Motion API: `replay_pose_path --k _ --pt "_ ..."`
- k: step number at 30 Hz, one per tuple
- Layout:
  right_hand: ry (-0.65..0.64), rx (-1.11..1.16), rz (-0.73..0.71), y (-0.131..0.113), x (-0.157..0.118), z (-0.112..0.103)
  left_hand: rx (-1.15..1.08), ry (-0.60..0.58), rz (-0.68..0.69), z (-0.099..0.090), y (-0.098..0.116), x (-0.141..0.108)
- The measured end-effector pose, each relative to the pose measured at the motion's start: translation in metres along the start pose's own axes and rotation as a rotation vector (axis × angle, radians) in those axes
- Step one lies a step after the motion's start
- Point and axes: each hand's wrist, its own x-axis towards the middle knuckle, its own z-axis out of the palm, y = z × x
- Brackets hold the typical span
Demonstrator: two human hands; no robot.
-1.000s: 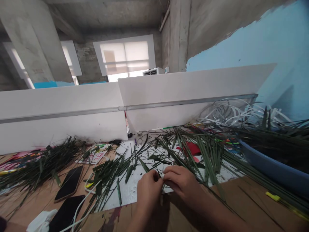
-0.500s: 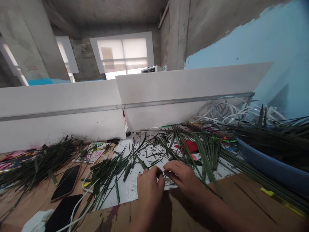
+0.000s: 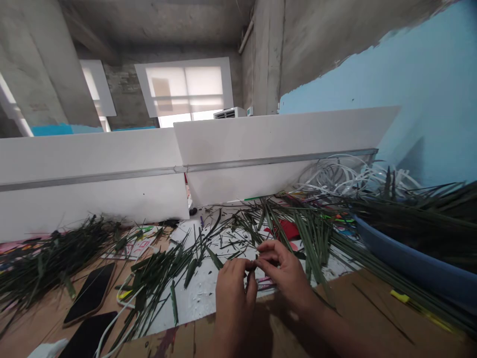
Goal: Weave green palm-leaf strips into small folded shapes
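Observation:
My left hand (image 3: 235,284) and my right hand (image 3: 285,272) meet above the front edge of a white sheet (image 3: 197,298). The fingertips of both are pinched together around something small and dark that I cannot make out. A pink item (image 3: 265,283) lies on the sheet just beneath my right hand. Dark green leaf strips (image 3: 164,268) are heaped left of my hands, and longer green blades (image 3: 311,233) spread behind and to the right. Small cut leaf bits are scattered over the sheet.
Two dark phones (image 3: 91,293) (image 3: 88,338) and a white cable (image 3: 112,323) lie at the left. A blue basin (image 3: 410,258) full of leaves stands at the right, near a yellow tool (image 3: 400,297). White coiled strips (image 3: 343,176) sit by the white partition (image 3: 238,184).
My fingertips have come closer together, and my right hand's fingers are more bent. The whole view has shifted slightly, with the surroundings appearing further left and a little lower.

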Motion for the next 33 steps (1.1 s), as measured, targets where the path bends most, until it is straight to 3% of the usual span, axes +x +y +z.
replay_pose_path --k 5,10,17,33 --pt "-0.006 -0.043 -0.015 -0.003 -0.002 0.003 -0.078 0.062 -0.037 0.003 -0.002 -0.001" --pt "-0.091 -0.089 -0.062 -0.008 -0.005 0.004 -0.171 0.112 -0.137 0.002 -0.004 0.001" --pt "-0.133 -0.151 -0.104 -0.012 -0.004 0.002 -0.223 0.074 -0.207 0.001 -0.004 0.001" --pt "-0.182 -0.215 -0.114 -0.014 -0.004 0.001 -0.184 0.082 -0.144 -0.001 -0.004 0.001"
